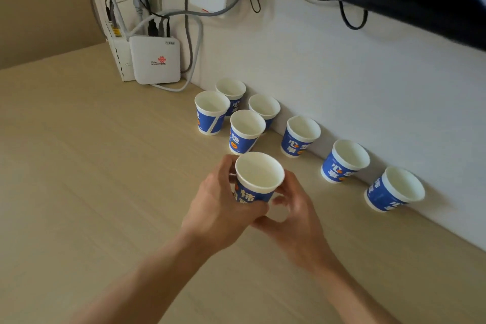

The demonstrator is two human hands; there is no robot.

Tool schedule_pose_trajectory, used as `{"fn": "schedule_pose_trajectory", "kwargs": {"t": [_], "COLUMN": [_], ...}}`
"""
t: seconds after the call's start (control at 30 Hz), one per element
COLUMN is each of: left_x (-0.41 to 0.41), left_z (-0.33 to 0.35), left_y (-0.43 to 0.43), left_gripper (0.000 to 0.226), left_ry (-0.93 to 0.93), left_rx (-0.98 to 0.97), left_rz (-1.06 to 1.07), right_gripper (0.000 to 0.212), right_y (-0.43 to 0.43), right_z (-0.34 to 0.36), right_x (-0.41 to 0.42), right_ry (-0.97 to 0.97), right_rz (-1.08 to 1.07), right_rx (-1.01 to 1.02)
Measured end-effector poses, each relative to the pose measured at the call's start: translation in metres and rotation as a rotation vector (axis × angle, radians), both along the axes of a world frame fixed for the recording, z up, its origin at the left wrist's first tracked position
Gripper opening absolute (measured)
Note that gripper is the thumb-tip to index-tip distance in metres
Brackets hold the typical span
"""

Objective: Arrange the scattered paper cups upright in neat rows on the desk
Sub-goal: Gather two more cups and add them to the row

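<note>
Head view: an upright blue paper cup (256,184) is gripped by the left hand (223,208) and right hand (292,216), near seven cups (299,137) stood on the desk (105,166).

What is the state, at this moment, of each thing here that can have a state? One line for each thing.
held cup: upright, empty, gripped by both hands.
left hand: fingers curled round the held cup.
right hand: fingers holding the cup's other side.
wall-row cups: five, upright, empty.
front-row cups: two, upright, empty.
white box: cables plugged in.
</note>
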State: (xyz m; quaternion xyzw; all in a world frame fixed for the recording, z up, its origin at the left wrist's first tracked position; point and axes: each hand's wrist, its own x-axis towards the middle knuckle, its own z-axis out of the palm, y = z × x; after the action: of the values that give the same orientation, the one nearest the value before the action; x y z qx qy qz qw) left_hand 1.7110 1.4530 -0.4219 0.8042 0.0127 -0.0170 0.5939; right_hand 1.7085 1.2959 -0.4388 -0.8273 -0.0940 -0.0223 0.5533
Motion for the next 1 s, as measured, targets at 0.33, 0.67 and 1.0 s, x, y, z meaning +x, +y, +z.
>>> {"fn": "schedule_pose_trajectory", "kwargs": {"t": [0.33, 0.67, 1.0], "left_x": [-0.009, -0.012, -0.012], "left_z": [-0.015, -0.018, -0.015], "left_y": [-0.02, -0.012, -0.009], "left_gripper": [0.085, 0.076, 0.074], "left_ry": [0.039, 0.007, -0.006], "left_rx": [0.113, 0.105, 0.081], "left_rz": [0.058, 0.115, 0.122], "right_gripper": [0.053, 0.056, 0.053], "right_y": [-0.021, -0.019, -0.016], "right_z": [-0.017, -0.03, -0.028], "right_x": [0.027, 0.053, 0.064], "right_ry": [0.021, -0.019, -0.028], "right_rz": [-0.383, -0.468, -0.498], "right_rx": [0.073, 0.003, -0.034]}}
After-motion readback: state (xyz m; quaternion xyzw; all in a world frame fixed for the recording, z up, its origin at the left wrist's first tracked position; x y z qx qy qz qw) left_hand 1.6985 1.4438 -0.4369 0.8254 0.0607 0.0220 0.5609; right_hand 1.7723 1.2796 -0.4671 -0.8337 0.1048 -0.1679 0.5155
